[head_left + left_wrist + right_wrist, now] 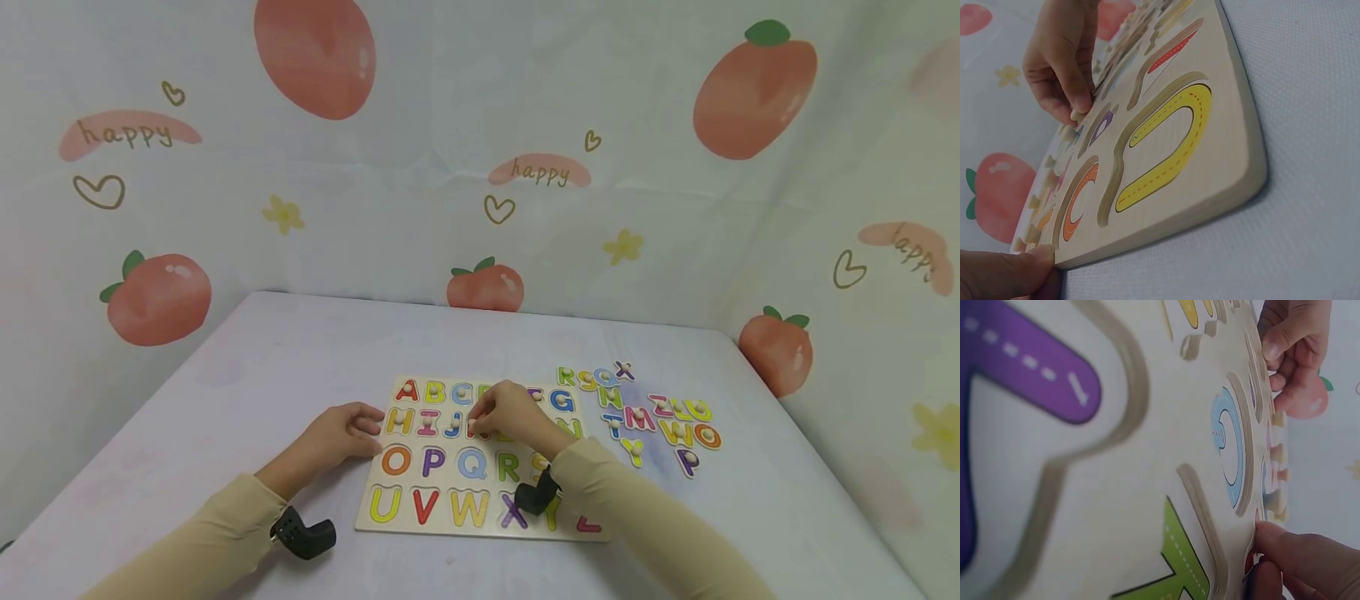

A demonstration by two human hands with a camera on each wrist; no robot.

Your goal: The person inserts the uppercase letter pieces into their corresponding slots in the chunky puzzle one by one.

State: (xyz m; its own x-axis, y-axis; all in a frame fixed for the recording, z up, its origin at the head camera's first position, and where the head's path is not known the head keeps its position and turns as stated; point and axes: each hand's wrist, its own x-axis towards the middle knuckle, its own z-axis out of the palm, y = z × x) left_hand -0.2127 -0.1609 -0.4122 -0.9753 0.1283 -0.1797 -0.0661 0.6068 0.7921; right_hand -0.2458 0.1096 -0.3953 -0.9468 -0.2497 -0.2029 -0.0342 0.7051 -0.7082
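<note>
A wooden alphabet puzzle board (483, 537) lies on the table with letter-shaped recesses. Over its second row, my right hand (517, 417) pinches a red letter K piece (477, 429) at the K recess, just right of the blue J piece (453, 425). The thumb and fingers hide most of the K. At the board's left edge, my left hand (337, 433) rests with fingers loosely bent. Its thumb (1010, 272) touches the rim beside the orange O recess (1079, 200). Knobbed pieces such as the red A (407, 390) and pink I (427, 422) sit in their recesses.
Several loose knobbed letters lie right of the board, among them a pink M (639, 418), an orange O (707, 436), a purple P (687, 462) and a yellow Y (632, 452). A patterned cloth backdrop (420, 233) stands behind the table (315, 342).
</note>
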